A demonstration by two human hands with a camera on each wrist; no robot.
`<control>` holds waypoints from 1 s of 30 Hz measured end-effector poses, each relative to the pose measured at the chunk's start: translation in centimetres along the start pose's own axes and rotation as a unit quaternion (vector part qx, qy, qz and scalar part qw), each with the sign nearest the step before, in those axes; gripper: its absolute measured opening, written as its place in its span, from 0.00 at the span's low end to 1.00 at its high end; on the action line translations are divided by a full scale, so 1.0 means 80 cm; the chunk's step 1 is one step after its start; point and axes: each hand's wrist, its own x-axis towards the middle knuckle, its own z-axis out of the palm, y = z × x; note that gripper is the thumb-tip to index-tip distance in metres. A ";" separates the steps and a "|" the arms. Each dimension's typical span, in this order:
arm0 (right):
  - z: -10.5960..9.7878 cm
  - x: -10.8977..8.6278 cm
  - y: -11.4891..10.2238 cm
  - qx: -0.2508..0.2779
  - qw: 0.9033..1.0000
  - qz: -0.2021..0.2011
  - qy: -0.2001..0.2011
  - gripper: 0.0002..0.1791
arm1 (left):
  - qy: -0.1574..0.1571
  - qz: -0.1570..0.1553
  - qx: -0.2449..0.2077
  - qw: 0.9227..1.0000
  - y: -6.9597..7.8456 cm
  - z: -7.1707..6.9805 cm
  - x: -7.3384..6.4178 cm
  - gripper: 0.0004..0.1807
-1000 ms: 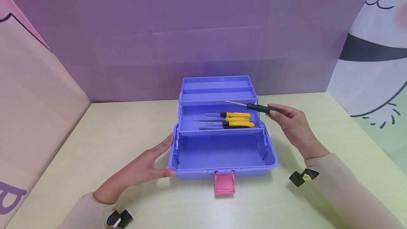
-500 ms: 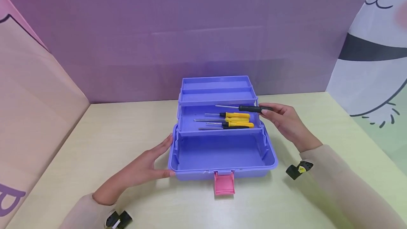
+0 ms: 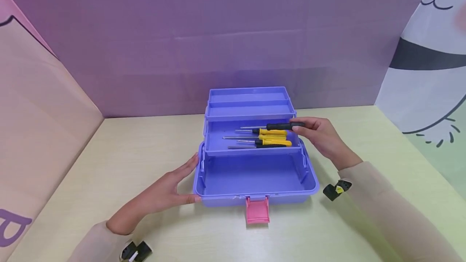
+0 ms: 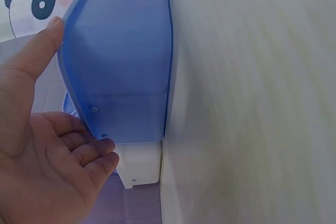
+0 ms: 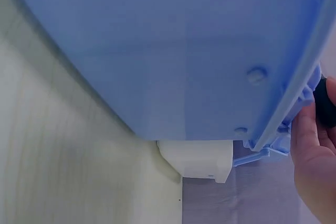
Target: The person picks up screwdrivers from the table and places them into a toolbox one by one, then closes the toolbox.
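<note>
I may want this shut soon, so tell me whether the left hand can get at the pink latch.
Probably yes: the left hand touches the left side of the purple toolbox, and nothing shows between that hand and the lowered pink latch.

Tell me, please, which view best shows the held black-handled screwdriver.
The head view: the black-handled screwdriver shows its shaft and most of its handle. Right wrist shows only part of the handle; left wrist, nothing.
</note>
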 end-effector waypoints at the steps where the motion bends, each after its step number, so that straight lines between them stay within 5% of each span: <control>1: 0.000 0.001 -0.001 -0.014 1.000 0.000 0.001 0.20 | 0.001 0.000 0.001 1.000 0.000 0.000 0.000 0.52; 7: 0.004 0.008 -0.006 -0.083 0.996 0.012 0.000 0.24 | 0.000 -0.004 -0.004 1.000 0.000 0.001 0.000 0.52; 30: 0.023 0.017 -0.023 -0.180 0.983 0.031 -0.022 0.19 | -0.002 -0.006 -0.003 1.000 -0.001 0.001 0.004 0.53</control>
